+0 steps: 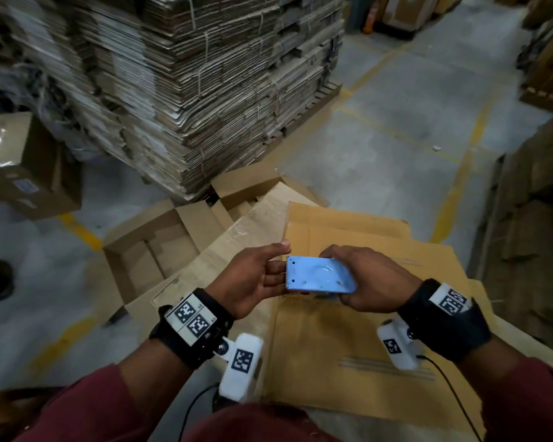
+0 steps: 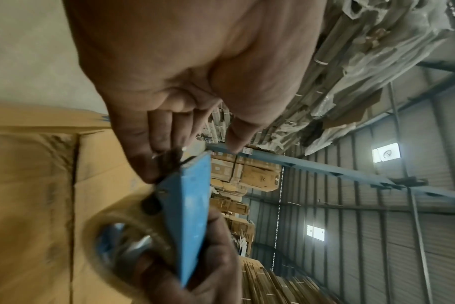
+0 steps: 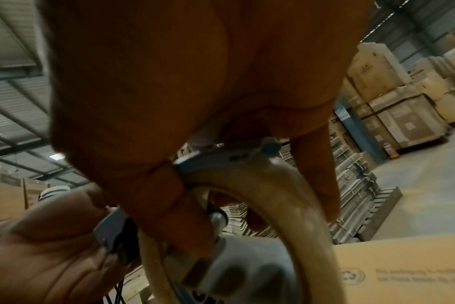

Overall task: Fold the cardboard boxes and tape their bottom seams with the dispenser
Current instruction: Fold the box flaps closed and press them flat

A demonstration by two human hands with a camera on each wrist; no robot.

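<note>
Gripping the light-blue metal tape dispenser (image 1: 320, 275) by its rear end, the right hand (image 1: 369, 277) curls its fingers round the frame and the roll of clear brownish tape (image 3: 294, 207) mounted under it. The left hand (image 1: 253, 279) meets the dispenser at its toothed cutting edge, thumb stretched above and fingertips (image 2: 153, 164) pinching at the blade end; whether a tape tail lies between them is too blurred to tell. Both hands hold the dispenser in the air above a flattened tan cardboard box (image 1: 348, 339), which lies on a stack of other flat cardboard sheets (image 1: 237, 247). In the right wrist view that box shows a printed recycling symbol (image 3: 351, 275) with lines of small text beside it, too blurred to read. Black wrist straps carry white square-patterned marker tags (image 1: 192, 317). To the left, an assembled brown carton with its top flaps open (image 1: 151, 250) stands on the grey concrete floor (image 1: 396, 129), which has yellow painted lines. Beyond it rises a tall pallet stack of bundled flat cartons (image 1: 189, 90), and a taped brown box (image 1: 23, 167) sits at the far left.
</note>
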